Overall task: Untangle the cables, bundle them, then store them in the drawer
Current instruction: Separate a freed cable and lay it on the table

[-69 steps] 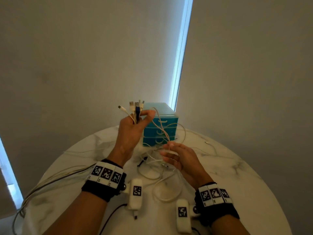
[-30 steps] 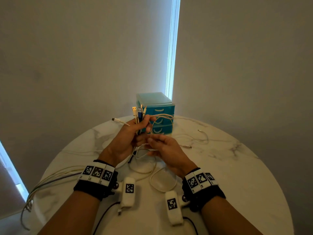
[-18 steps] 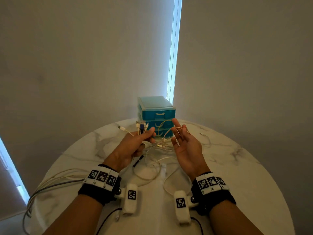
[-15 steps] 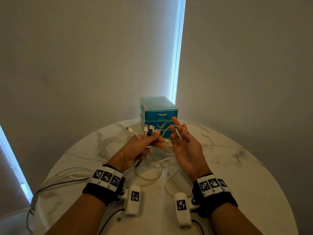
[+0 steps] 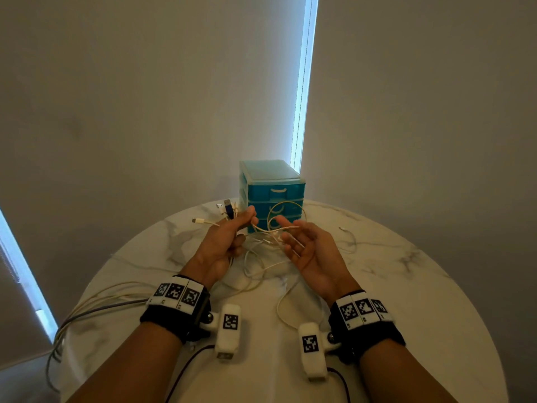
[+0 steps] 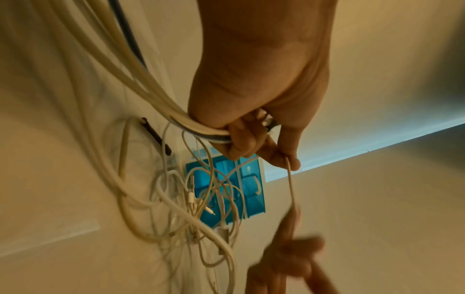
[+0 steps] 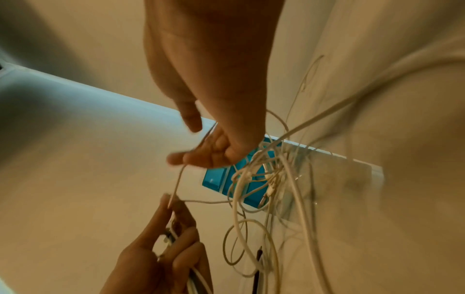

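Observation:
My left hand [image 5: 229, 237] grips a bundle of white cables [image 6: 161, 103] with one dark one, their plugs [image 5: 228, 209] sticking up past the fingers. Its thumb and forefinger also pinch a thin white cable [image 6: 290, 185]. That cable runs across to my right hand [image 5: 305, 245], which is palm up with relaxed fingers, and thin loops [image 5: 283, 216] lie over its fingertips. A loose tangle of white cables [image 5: 258, 260] lies on the table below both hands. The small teal drawer unit [image 5: 271, 193] stands just behind, all its drawers closed.
The round white marble table [image 5: 406, 286] holds everything. The long ends of the bundle [image 5: 87, 309] trail off its left edge. A thin cable [image 5: 348, 237] lies to the right of my right hand. Grey walls and a bright window slit [image 5: 302, 97] lie behind.
Both hands have come lower, in front of the drawers. My right hand let go of its pinch and turned palm up under the loops. My left hand kept the bundle.

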A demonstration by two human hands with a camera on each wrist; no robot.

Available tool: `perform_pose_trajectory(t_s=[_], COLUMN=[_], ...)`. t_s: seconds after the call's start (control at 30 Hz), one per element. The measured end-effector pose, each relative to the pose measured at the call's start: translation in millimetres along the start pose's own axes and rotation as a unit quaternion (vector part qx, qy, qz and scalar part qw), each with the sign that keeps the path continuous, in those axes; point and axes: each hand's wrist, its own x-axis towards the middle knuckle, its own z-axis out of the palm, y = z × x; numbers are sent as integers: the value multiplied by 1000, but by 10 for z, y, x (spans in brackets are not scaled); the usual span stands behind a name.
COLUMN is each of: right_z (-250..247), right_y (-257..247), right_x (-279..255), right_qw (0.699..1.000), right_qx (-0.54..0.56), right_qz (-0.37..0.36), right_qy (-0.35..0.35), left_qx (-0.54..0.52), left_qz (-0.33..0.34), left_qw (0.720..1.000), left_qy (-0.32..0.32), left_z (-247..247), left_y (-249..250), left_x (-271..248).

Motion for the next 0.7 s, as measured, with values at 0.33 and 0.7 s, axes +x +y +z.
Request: perform_pose_trajectory(t_s=[0.33, 0.7], right_z=[-310, -97], right_y=[-118, -134], right_x=[87, -36], right_qw=[985, 990], right_qx=[-26, -47], right_qz=[-75, -135], right_qy=[152, -1], left_qx=[46, 134], left_qz=[6, -24], left_qw=[994, 990], left_qy=[-98, -27], left_z=[-29, 16], left_y=[37, -31], left_x=[14, 29])
